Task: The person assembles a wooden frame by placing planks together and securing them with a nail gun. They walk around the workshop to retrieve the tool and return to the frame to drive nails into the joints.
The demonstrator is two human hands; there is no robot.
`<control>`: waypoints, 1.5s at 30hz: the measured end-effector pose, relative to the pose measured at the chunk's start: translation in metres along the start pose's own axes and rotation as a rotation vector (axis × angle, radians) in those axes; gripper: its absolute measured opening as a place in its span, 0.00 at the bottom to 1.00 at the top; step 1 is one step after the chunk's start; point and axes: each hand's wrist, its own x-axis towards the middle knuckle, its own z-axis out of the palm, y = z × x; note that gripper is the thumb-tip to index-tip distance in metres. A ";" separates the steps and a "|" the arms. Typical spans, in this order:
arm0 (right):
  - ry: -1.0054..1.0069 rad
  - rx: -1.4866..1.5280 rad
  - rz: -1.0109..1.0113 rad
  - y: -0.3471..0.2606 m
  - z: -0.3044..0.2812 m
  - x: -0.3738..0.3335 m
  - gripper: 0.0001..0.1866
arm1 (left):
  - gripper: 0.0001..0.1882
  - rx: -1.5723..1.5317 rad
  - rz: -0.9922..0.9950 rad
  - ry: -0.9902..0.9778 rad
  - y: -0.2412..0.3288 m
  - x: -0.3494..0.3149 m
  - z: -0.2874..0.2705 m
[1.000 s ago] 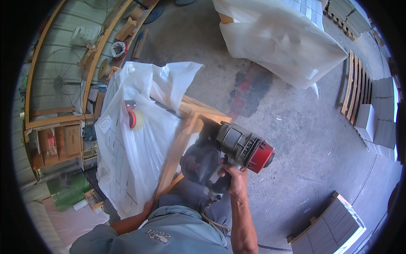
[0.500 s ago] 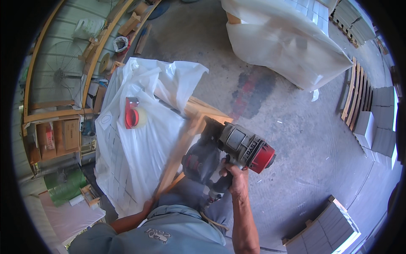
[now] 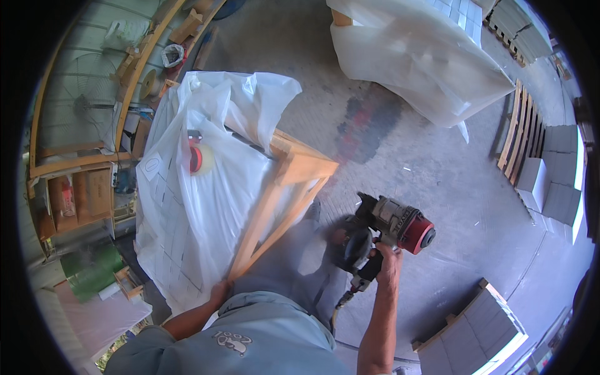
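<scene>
white oval label (image 3: 152, 165) | plastic-wrapped pallet (image 3: 187, 206) | brown cartons (image 3: 78, 195) left

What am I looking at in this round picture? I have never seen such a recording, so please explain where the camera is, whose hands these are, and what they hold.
The camera sits on a person's head and looks down, so the picture is round and straight edges bend. No machine works here: the two arms from the bottom edge are the person's own. The right hand grips a nail gun with a red end, held away from the wood, above the concrete floor. The left hand rests at the lower end of a wooden frame. The frame leans on a stack wrapped in white plastic sheet, with a red tape roll on top.
</scene>
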 end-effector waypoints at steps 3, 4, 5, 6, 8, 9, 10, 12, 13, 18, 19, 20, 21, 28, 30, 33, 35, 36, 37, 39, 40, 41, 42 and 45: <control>0.096 -0.181 -0.009 0.016 -0.041 0.001 0.12 | 0.16 -0.006 0.037 0.021 0.022 -0.001 -0.009; 0.146 -0.261 0.021 0.022 -0.055 0.001 0.11 | 0.16 -0.006 0.054 0.036 0.029 0.000 -0.013; 0.162 -0.297 0.043 0.029 -0.071 0.000 0.11 | 0.17 -0.022 0.051 0.046 0.036 -0.002 -0.015; 0.179 -0.331 0.066 0.039 -0.088 -0.002 0.10 | 0.17 -0.029 0.038 0.056 0.041 -0.004 -0.018; 0.222 -0.376 0.075 0.063 -0.124 -0.007 0.11 | 0.17 -0.011 -0.017 0.044 0.048 -0.005 -0.021; 0.242 -0.387 0.059 0.078 -0.140 -0.008 0.12 | 0.17 0.011 -0.062 0.026 0.050 -0.006 -0.021; 0.291 -0.406 0.052 0.089 -0.156 -0.008 0.12 | 0.17 0.029 -0.108 0.017 0.052 -0.004 -0.021; 0.315 -0.345 0.065 0.115 -0.184 -0.011 0.15 | 0.14 0.000 -0.118 0.039 0.049 -0.001 -0.018; 0.251 -0.306 0.031 0.126 -0.197 -0.014 0.16 | 0.15 -0.032 -0.163 0.044 0.047 -0.003 -0.014; 0.154 -0.506 0.252 0.157 -0.243 -0.021 0.17 | 0.18 -0.220 -0.260 0.326 0.047 -0.019 0.019; 0.154 -0.536 0.337 0.158 -0.246 -0.022 0.12 | 0.17 -0.262 -0.310 0.368 0.050 -0.021 0.026; 0.105 -0.583 0.339 0.157 -0.244 -0.019 0.12 | 0.16 -0.308 -0.283 0.438 0.051 -0.022 0.033; 0.069 -0.653 0.356 0.152 -0.237 -0.012 0.12 | 0.15 -0.351 -0.269 0.501 0.055 -0.024 0.039; -0.244 -1.121 0.362 0.103 -0.120 0.048 0.13 | 0.15 -0.335 -0.451 0.849 0.085 -0.026 0.052; -0.323 -1.226 0.333 0.092 -0.079 0.062 0.14 | 0.16 -0.387 -0.510 0.894 0.087 -0.024 0.050; -0.410 -1.345 0.285 0.081 -0.035 0.075 0.14 | 0.13 -0.193 -0.532 0.732 0.084 -0.016 0.050; -0.460 -1.408 0.256 0.079 -0.013 0.080 0.15 | 0.12 -0.203 -0.485 0.777 0.078 -0.009 0.053; -0.479 -1.436 0.243 0.080 -0.004 0.081 0.15 | 0.12 -0.191 -0.452 0.790 0.073 -0.008 0.056; -0.497 -1.460 0.239 0.081 0.003 0.081 0.15 | 0.12 -0.190 -0.440 0.794 0.070 -0.007 0.059; -0.525 -1.505 0.221 0.082 0.014 0.082 0.15 | 0.13 -0.141 -0.404 0.778 0.066 -0.004 0.064; -0.536 -1.522 0.216 0.084 0.018 0.083 0.15 | 0.13 -0.180 -0.400 0.797 0.065 -0.003 0.066; -0.551 -1.540 0.207 0.084 0.020 0.082 0.16 | 0.13 -0.196 -0.401 0.808 0.065 -0.002 0.067; -0.547 -1.548 0.207 0.085 0.023 0.083 0.16 | 0.14 -0.211 -0.386 0.802 0.066 -0.002 0.068; -0.547 -1.575 0.195 0.086 0.026 0.081 0.16 | 0.13 -0.223 -0.384 0.711 0.066 -0.001 0.067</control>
